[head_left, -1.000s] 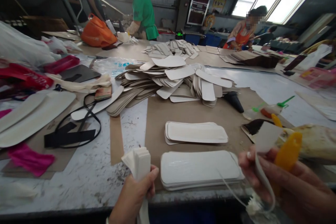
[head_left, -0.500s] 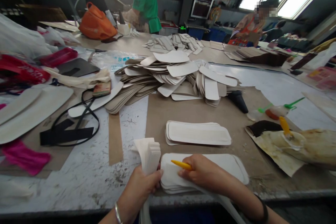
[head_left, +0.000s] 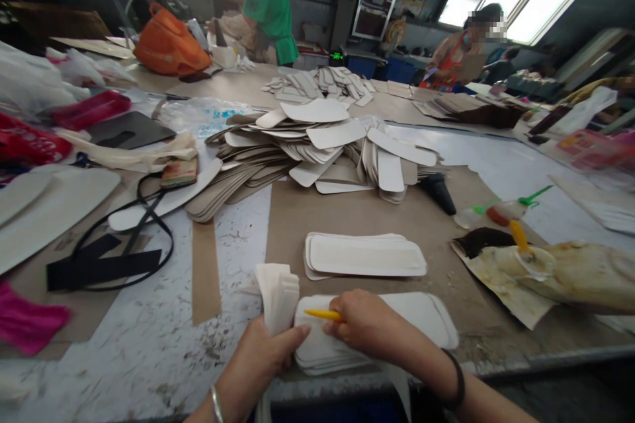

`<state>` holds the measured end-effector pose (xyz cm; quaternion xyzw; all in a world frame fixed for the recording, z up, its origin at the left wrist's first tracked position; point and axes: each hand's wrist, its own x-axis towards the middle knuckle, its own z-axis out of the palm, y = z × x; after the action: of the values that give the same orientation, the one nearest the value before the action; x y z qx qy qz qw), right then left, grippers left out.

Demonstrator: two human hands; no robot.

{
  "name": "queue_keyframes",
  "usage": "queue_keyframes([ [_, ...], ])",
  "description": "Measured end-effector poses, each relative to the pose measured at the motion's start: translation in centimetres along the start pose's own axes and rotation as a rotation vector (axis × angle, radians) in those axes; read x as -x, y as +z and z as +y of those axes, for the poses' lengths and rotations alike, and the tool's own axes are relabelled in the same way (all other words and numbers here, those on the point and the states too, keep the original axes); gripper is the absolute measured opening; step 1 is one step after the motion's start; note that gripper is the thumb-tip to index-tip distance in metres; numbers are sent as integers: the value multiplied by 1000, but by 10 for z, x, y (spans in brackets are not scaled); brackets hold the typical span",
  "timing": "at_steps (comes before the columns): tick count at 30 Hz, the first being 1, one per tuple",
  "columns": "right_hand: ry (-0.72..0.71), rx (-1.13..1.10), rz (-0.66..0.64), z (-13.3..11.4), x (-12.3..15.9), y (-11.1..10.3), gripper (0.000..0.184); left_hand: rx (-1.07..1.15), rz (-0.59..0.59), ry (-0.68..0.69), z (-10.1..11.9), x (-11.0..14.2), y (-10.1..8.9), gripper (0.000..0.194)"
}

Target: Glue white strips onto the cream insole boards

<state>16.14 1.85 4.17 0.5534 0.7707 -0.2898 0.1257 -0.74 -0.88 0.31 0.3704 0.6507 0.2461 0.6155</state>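
Note:
My left hand (head_left: 270, 351) is closed round a fanned bundle of white strips (head_left: 278, 297), which stand upright above the fist and trail below the table edge. In my right hand (head_left: 361, 325) is a slim yellow pointed tool (head_left: 322, 314), its tip toward the left. That hand rests over a stack of white rounded-end panels (head_left: 421, 317) at the table's near edge. A pale strip (head_left: 401, 384) hangs down beneath my right forearm; where its upper end lies is hidden. Just behind sits a smaller stack of similar panels (head_left: 367, 256).
A large heap of panels (head_left: 322, 139) lies farther back. To the right are a glue-stained wrapped container (head_left: 570, 271) with a yellow handle, and small green-tipped bottles (head_left: 506, 211). Black straps (head_left: 109, 264) lie left. Other people (head_left: 270, 6) stand beyond the table.
The camera view has shifted slightly. My right hand and the yellow tool have moved a little left, closer to my left hand, which keeps hold of the strips.

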Motion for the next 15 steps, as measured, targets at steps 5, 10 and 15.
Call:
queue_keyframes([
  [5, 66, -22, 17, 2, 15, -4, 23, -54, -32, 44, -1, -1, 1, 31],
  [10, 259, -178, 118, 55, 68, -1, 18, -22, 30, 10, -2, 3, 1, 37],
  [15, 557, -58, 317, 86, 100, 17, 19, -70, 15, 21, -10, -1, 1, 41],
])
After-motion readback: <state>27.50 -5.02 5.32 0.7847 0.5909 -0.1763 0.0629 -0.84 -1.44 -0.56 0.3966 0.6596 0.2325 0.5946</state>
